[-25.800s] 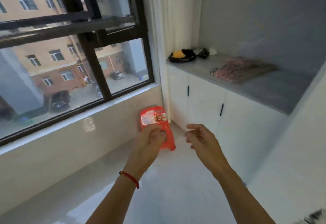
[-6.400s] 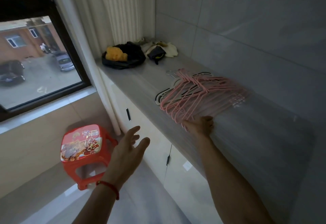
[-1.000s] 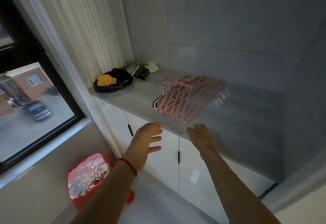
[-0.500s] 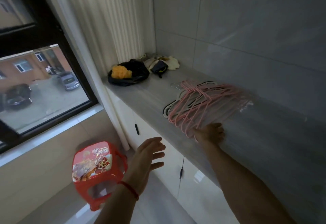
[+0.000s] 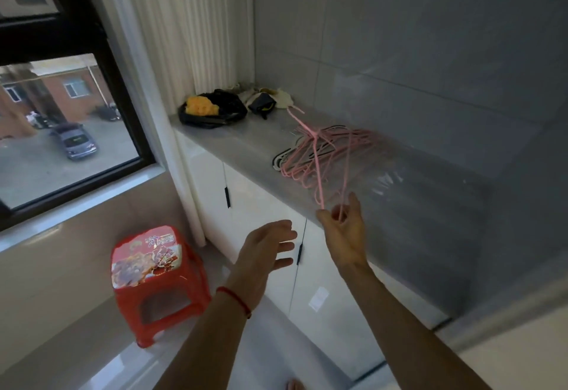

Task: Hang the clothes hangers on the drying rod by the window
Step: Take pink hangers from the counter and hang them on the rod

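Note:
A pile of pink wire hangers lies on the grey countertop, partly in clear plastic wrap. My right hand grips the bottom bar of one pink hanger, which is lifted off the pile with its hook pointing away toward the far end of the counter. My left hand hovers open in front of the cabinet, fingers spread, holding nothing. The drying rod is out of view.
A red plastic stool stands on the floor under the window. A black bag with something yellow and small items sit at the counter's far end beside the white curtain. White cabinet doors run below the counter.
My right hand was resting on the near edge of the hanger pile; now it has pulled back toward me with one pink hanger lifted out. My left hand stays open.

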Motion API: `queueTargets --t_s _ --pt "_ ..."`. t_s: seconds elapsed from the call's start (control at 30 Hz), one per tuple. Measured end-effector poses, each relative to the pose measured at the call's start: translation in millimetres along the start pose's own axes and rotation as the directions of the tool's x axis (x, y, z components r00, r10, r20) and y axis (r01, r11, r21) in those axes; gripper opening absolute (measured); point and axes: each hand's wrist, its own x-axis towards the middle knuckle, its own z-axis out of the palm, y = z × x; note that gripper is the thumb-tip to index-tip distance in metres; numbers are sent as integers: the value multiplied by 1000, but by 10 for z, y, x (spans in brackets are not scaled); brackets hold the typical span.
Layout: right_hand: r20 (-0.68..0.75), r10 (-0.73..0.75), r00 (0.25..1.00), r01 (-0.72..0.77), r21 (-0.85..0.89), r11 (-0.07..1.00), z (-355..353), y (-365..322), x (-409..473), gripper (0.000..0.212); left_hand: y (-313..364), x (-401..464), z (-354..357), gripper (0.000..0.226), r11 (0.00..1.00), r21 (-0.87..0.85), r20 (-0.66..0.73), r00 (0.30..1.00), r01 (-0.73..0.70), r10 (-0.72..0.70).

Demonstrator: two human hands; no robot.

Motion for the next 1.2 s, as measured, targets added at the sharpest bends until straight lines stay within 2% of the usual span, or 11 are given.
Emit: queueTargets --t_s 0.13,0.27,0.4,0.5,0.6,0.7,0.77,0.83,0.93,1.07,1.2 --pt "236 39 971 -75 145 987 0 -220 -978 61 -98 -424 -25 36 1000 -26 30 999 -14 15" --pt "469 -8 883 -89 184 979 -38 -252 -1601 57 -235 -1003 -114 44 995 -94 21 999 -42 44" --pt "686 -71 724 -33 138 990 -65 -240 -2108 37 -398 -1753 -252 39 981 -164 -108 990 -103 86" --pt "814 -88 575 9 101 995 -124 -236 -2499 43 -549 -2370 -377 40 970 -204 -261 962 -135 80" --pt "859 -95 504 10 104 995 -109 -192 -2898 58 -739 -3004 -563 40 963 -227 -470 882 -144 22" --pt "880 -67 471 -34 94 995 30 -216 -3337 47 -884 -3683 -814 33 950 -258 -622 783 -174 -25" --pt "911 -64 408 -41 88 995 174 -280 -3665 31 -938 -4101 -991 48 930 -297 -661 749 -216 -37" --pt "941 -98 325 -26 112 993 317 -393 -4025 25 -947 -4465 -1149 49 911 -325 -696 717 -256 -47" --pt "961 -163 224 47 156 987 523 -605 -4571 27 -899 -4953 -1320 48 880 -354 -724 689 -317 -43" --pt "973 -214 90 68 208 976 890 -881 -5301 35 -895 -5638 -1666 63 856 -326 -751 660 -401 23" --pt "973 -228 25 104 224 969 1300 -1116 -6082 43 -940 -6379 -2203 81 848 -274 -780 621 -453 80"
